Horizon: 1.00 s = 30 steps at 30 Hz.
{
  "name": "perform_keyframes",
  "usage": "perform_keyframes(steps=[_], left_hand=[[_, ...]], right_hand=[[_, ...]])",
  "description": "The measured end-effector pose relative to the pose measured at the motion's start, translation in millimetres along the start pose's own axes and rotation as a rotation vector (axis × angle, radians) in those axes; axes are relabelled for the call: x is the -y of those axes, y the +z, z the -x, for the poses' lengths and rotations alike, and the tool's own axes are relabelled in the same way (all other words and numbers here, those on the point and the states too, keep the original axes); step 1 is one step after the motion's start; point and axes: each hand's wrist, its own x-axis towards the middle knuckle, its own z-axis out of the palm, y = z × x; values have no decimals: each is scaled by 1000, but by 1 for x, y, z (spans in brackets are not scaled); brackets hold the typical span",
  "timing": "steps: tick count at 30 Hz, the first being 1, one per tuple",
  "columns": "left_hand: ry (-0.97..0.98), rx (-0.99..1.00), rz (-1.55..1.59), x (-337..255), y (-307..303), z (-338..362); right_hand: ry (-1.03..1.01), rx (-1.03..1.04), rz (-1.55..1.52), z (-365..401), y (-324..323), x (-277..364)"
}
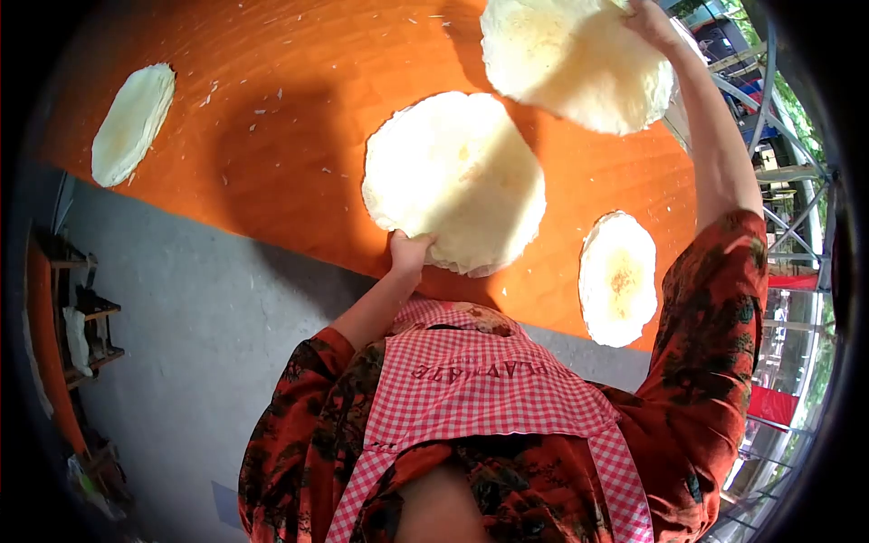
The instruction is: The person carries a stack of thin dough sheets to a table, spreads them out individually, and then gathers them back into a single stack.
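My left hand [409,251] grips the near edge of a stack of thin round flatbreads [457,176] lying on the orange table [281,136]. My right hand [650,20] is raised at the top right and holds a single flatbread [572,59] by its edge, lifted above the table beyond the stack. A red patterned sleeve covers my right upper arm.
A smaller browned flatbread [617,277] lies to the right of the stack near the table's edge. Another pale stack [133,122] sits at the far left. Crumbs dot the table. Grey floor, a wooden shelf [77,335] at left, metal railings [778,181] at right.
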Motion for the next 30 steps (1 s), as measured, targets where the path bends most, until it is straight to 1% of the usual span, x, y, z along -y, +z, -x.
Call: perform_keyframes(steps=[1,4,5,6,7,8,9,10,11,12,13,15,16,17,18,19,20,21,22,24,25,26,27,28,29,30], left_hand=[[-8,5,1,-1,1,1],[29,26,-104,16,-13,-15],[-56,81,141,1,-11,-6],[-143,136,384,-28,-8,13],[-231,187,626,-42,-8,23],[-227,200,528,-38,-15,17],[-218,213,432,-32,-25,6],[-204,227,336,-30,-31,0],[-159,200,330,-47,-22,14],[-106,227,220,-43,-26,11],[-54,255,109,-34,-31,3],[-84,232,110,-19,-40,-9],[-170,182,215,-12,-45,-13],[-258,137,314,-9,-50,-14],[-218,170,189,-10,-54,-12],[-174,204,70,-11,-59,-7],[-127,233,-47,-10,-62,1],[37,108,-116,-31,-47,32],[-14,178,-37,-46,-41,43],[-121,317,123,-64,-33,52],[-151,425,268,-61,-34,41],[-236,448,382,-62,-31,31],[-322,466,498,-63,-28,20],[-408,481,617,-62,-26,10],[-501,498,700,-58,-26,-1],[-454,553,706,-59,-24,-4]], right_hand=[[-8,-2,29,8,-9,14],[-49,-6,112,45,-26,99],[3,-10,186,74,-20,150],[57,-13,258,102,-5,188],[-21,-97,205,121,47,185],[43,139,88,151,56,227],[-54,-87,-23,179,103,252],[-18,-85,-147,204,125,290],[-7,83,-251,222,163,301],[10,213,-204,244,233,298],[-96,84,-255,255,227,314],[-63,111,-362,243,215,313],[-39,127,-419,239,212,310],[109,388,-353,232,222,288],[223,443,-486,220,204,275],[283,442,-675,207,191,256],[322,485,-644,190,179,235],[249,401,-722,177,169,217],[257,352,-619,169,140,212],[273,365,-577,172,67,235],[114,222,-383,184,64,239],[-43,84,-187,199,65,244],[-82,-32,-102,220,77,258],[-104,-61,-176,238,88,280],[-133,-75,-109,255,97,302],[-155,-72,-120,274,133,309]])
